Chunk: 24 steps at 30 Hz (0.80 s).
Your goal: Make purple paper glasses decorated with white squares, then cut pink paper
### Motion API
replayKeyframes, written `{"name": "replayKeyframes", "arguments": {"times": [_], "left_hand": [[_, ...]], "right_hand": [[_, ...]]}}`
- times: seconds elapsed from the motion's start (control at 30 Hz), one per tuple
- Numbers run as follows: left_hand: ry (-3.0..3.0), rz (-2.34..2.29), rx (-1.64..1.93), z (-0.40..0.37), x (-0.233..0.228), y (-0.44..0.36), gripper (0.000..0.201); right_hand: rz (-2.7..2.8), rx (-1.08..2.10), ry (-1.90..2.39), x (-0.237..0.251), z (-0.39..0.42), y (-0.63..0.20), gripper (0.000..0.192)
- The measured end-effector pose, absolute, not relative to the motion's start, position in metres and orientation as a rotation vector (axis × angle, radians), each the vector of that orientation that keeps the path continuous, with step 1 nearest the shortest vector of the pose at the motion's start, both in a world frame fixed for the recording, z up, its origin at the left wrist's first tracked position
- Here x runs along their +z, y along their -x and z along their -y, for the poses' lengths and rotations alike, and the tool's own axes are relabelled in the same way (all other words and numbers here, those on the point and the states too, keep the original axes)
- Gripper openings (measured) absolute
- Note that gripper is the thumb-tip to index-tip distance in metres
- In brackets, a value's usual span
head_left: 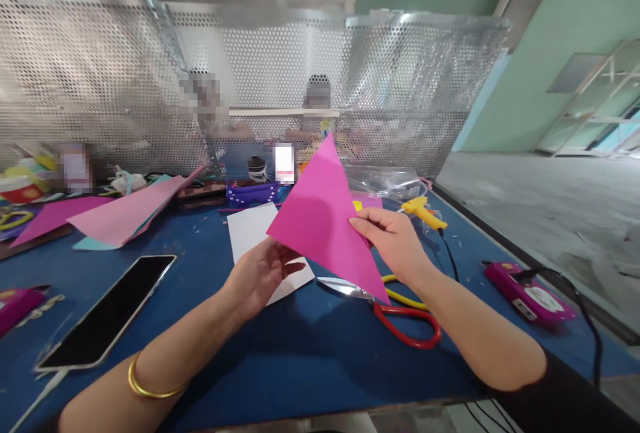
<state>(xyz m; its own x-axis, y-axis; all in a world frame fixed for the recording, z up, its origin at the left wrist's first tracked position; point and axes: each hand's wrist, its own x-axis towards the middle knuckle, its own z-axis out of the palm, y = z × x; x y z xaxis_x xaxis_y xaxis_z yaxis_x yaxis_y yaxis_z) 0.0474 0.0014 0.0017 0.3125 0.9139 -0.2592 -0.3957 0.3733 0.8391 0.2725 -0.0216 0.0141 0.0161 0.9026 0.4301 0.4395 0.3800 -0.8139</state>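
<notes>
A bright pink triangular sheet of paper (pixel 320 213) is held up over the table, one point upward. My right hand (pixel 395 239) pinches its right edge between thumb and fingers. At the lower left corner, my left hand (pixel 260 273) is loosely curled with its fingers apart, some of them hidden behind the paper. White paper (pixel 250 229) lies beneath, partly covered by my left hand and the pink sheet. Just below the sheet are scissors with red handles (pixel 407 326), their blades pointing left. A yellow loop (pixel 405 294) shows beside my right wrist.
A black-screened phone (pixel 107 309) with a cable lies at left, near pink and blue paper sheets (pixel 130 209). A yellow glue gun (pixel 424 211) and a magenta device (pixel 529 293) with a black cord are at right. Behind stands a perforated metal screen (pixel 280 53), with people beyond.
</notes>
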Motion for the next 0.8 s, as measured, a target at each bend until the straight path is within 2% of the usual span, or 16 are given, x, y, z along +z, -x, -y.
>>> {"name": "replayKeyframes", "arguments": {"times": [0.17,0.3,0.53,0.67,0.8], "left_hand": [[-0.742,-0.809,0.938,-0.001,0.018,-0.034,0.048],[-0.895,-0.879,0.862,0.005,0.015,-0.034,0.028],[-0.884,-1.011,0.871,0.021,-0.003,-0.048,0.023],[-0.846,-1.07,0.884,0.017,-0.005,-0.038,0.023],[-0.811,-1.093,0.92,0.011,-0.003,-0.028,0.023]], "right_hand": [[1.818,0.683,1.277,0.021,0.033,-0.267,0.027],[2.002,0.68,1.315,0.015,0.043,-0.266,0.025],[2.147,0.602,1.385,0.007,0.042,-0.266,0.023],[2.071,0.475,1.556,-0.004,0.052,-0.296,0.03],[2.182,0.47,1.648,-0.024,0.087,-0.325,0.026]]}}
